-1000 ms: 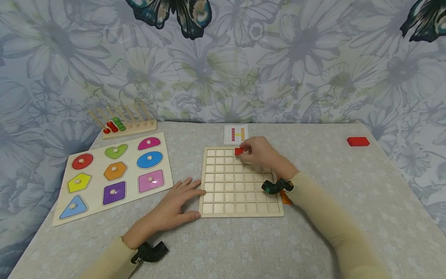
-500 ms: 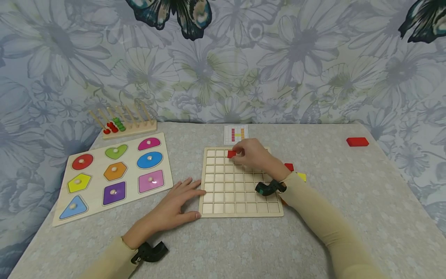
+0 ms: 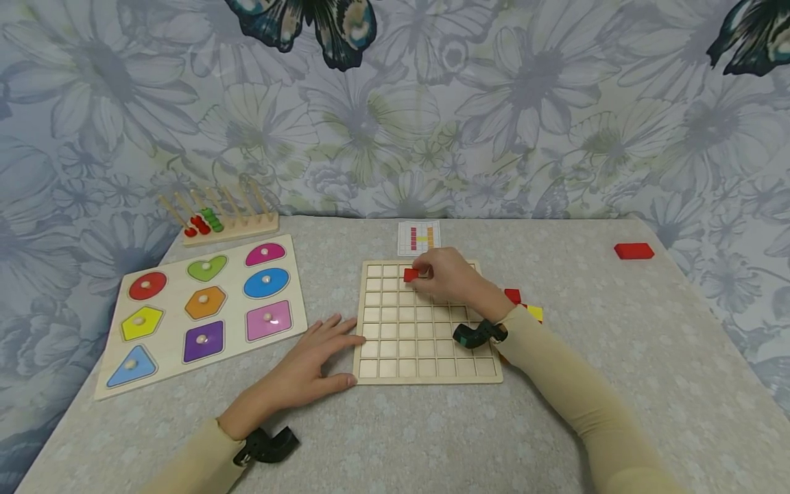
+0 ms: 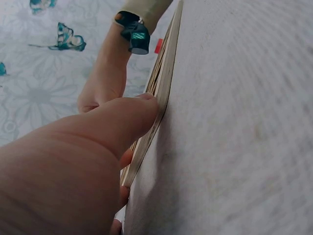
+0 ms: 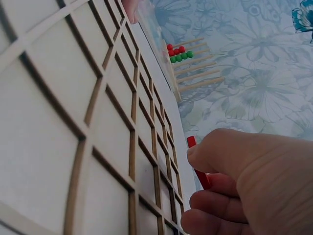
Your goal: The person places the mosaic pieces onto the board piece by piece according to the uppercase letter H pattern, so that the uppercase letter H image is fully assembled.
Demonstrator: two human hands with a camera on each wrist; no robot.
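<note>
Between thumb and fingers my right hand (image 3: 447,274) pinches a small red square tile (image 3: 410,275), held over the top rows of a wooden grid board (image 3: 389,350). In the right wrist view the red tile (image 5: 198,164) appears edge-on, tilted, with the board's far cells beside it. My left hand (image 3: 308,367) lies with fingers spread, its thumb and fingertips touching the board's left edge. From the left wrist view, the thumb (image 4: 132,117) rests against the side of the board. Just behind the board is a small pattern card (image 3: 419,238) with red, yellow and orange squares.
Left of the board lies a shape puzzle (image 3: 234,350) with knobbed pieces, and behind it a peg rack (image 3: 247,226) with red and green beads. Red tiles (image 3: 512,296) and a yellow tile (image 3: 534,313) show past the right forearm. A red block (image 3: 633,251) sits at far right.
My right hand has moved slightly left with the red tile, then nearly stopped over the upper rows. More loose tiles show beside the forearm. The left hand stays in place.
</note>
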